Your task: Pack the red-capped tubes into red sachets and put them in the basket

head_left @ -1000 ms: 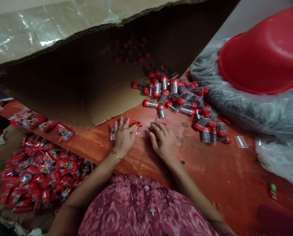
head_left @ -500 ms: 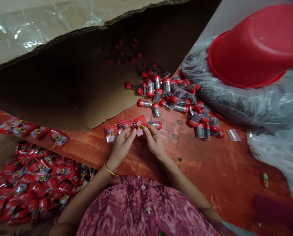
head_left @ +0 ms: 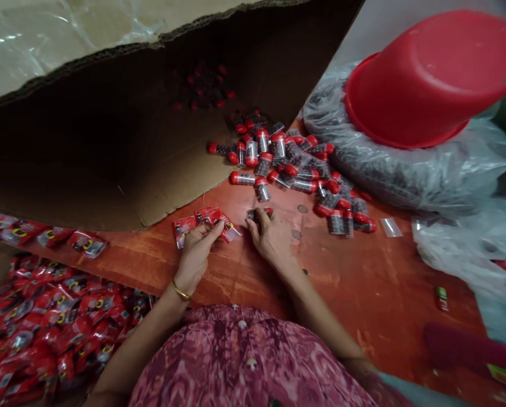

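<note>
Between thumb and fingers, my left hand [head_left: 197,249] pinches a small red printed plastic packet [head_left: 231,230] with a clear lower part. More red packets [head_left: 184,227] lie on the table under and beside that hand. To its right, my right hand [head_left: 273,240] has its fingers closed around a small clear tube [head_left: 251,214] with a red cap and dark contents, low at the table; the fingers partly hide it. Beyond the hands spreads a heap of similar red-capped tubes [head_left: 279,147], reaching back into a cardboard box.
The large cardboard box [head_left: 172,192] lies open at the back left. A heap of filled red packets [head_left: 61,316] sits below the table's left edge. At right, an upturned red bucket [head_left: 405,102] rests on a plastic-wrapped bundle [head_left: 388,181]. A small green item [head_left: 441,298] lies on the reddish table [head_left: 346,299].
My right hand has left the packet and closed around the tube beside it. My left hand keeps the packet, now tilted and slightly lower. The view has shifted a little.
</note>
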Action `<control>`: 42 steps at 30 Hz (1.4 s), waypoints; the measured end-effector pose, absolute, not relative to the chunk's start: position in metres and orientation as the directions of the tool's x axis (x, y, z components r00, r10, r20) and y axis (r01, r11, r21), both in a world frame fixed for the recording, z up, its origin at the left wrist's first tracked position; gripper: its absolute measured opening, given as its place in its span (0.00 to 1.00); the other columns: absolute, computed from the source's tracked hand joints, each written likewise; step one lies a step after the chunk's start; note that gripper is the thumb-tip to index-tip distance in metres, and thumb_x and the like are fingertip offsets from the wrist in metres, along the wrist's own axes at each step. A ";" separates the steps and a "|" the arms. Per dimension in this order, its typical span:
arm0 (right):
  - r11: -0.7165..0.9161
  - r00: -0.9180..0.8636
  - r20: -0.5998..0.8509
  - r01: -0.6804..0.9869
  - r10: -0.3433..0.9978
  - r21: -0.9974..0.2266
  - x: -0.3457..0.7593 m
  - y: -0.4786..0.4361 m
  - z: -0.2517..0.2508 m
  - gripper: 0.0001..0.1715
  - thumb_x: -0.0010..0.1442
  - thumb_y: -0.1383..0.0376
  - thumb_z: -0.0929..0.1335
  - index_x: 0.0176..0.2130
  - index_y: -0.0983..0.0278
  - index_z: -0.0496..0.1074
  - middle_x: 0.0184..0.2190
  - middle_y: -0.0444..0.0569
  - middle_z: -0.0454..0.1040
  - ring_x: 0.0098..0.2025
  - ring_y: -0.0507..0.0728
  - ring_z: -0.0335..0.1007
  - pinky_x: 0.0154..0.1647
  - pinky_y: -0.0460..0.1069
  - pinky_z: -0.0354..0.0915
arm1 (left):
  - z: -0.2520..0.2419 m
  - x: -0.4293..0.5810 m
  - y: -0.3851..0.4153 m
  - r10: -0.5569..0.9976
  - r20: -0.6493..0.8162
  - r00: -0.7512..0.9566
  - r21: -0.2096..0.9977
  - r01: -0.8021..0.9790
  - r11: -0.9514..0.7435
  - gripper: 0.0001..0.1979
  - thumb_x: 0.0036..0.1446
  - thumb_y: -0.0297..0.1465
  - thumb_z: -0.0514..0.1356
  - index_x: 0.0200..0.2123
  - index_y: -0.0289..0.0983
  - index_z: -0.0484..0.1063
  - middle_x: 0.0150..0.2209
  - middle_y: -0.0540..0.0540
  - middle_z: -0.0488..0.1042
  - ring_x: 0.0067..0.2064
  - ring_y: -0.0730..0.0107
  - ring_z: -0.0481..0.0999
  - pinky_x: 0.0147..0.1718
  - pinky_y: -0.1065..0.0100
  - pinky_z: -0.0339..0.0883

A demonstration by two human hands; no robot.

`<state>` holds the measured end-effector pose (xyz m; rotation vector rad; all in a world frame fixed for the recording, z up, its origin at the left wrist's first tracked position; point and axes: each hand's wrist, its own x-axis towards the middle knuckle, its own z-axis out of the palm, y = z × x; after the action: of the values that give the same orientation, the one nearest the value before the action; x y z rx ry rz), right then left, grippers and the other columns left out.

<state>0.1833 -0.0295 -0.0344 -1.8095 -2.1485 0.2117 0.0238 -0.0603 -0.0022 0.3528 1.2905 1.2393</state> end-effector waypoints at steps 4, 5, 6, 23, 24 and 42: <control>0.331 -0.272 0.229 0.902 0.935 -0.279 0.208 -0.045 -0.047 0.19 0.62 0.54 0.61 0.42 0.63 0.74 0.39 0.56 0.70 0.40 0.61 0.63 0.40 0.55 0.59 | 0.000 0.022 -0.058 0.802 -0.568 -0.183 0.749 -0.520 0.412 0.17 0.33 0.38 0.72 0.24 0.34 0.74 0.23 0.51 0.75 0.25 0.77 0.71 0.26 0.75 0.63; 0.338 -0.263 0.262 0.891 0.929 -0.304 0.214 -0.050 -0.050 0.19 0.61 0.54 0.62 0.42 0.63 0.73 0.40 0.56 0.70 0.41 0.61 0.63 0.41 0.55 0.59 | -0.001 0.022 -0.057 0.797 -0.577 -0.179 0.741 -0.525 0.419 0.17 0.33 0.38 0.72 0.24 0.34 0.74 0.23 0.51 0.75 0.25 0.77 0.72 0.25 0.75 0.63; 0.325 -0.232 0.292 0.887 0.928 -0.329 0.219 -0.054 -0.053 0.19 0.61 0.53 0.62 0.43 0.63 0.72 0.41 0.56 0.70 0.43 0.61 0.63 0.42 0.56 0.59 | -0.001 0.022 -0.057 0.792 -0.584 -0.176 0.734 -0.531 0.423 0.17 0.34 0.38 0.72 0.24 0.35 0.73 0.23 0.51 0.75 0.25 0.77 0.72 0.25 0.75 0.63; -0.109 -0.168 -0.124 0.093 0.978 -0.990 0.210 -0.062 -0.010 0.15 0.52 0.52 0.69 0.32 0.61 0.71 0.25 0.44 0.71 0.22 0.50 0.62 0.19 0.45 0.62 | -0.003 0.023 -0.054 0.800 -0.596 -0.065 0.671 -0.588 0.452 0.18 0.34 0.40 0.72 0.25 0.35 0.72 0.22 0.51 0.74 0.24 0.76 0.73 0.24 0.75 0.65; -0.131 -0.202 -0.143 0.074 0.969 -0.989 0.208 -0.063 -0.006 0.16 0.51 0.52 0.70 0.31 0.61 0.72 0.24 0.44 0.71 0.21 0.50 0.62 0.18 0.44 0.61 | -0.002 0.025 -0.054 0.806 -0.589 -0.057 0.678 -0.576 0.456 0.19 0.33 0.41 0.72 0.25 0.35 0.73 0.22 0.51 0.75 0.24 0.75 0.73 0.24 0.75 0.64; -0.154 -0.061 -0.151 -0.041 0.987 -0.987 0.174 -0.065 -0.020 0.15 0.55 0.54 0.68 0.34 0.64 0.70 0.21 0.40 0.67 0.17 0.46 0.57 0.17 0.43 0.55 | -0.002 0.050 -0.054 0.896 -0.424 -0.130 0.762 -0.586 0.275 0.19 0.31 0.35 0.73 0.26 0.34 0.71 0.25 0.53 0.74 0.27 0.79 0.71 0.30 0.75 0.64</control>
<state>0.1738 -0.0651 -0.0202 -1.2588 -1.1417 1.3863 0.0500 -0.0540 -0.0022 0.3692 1.0920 1.3227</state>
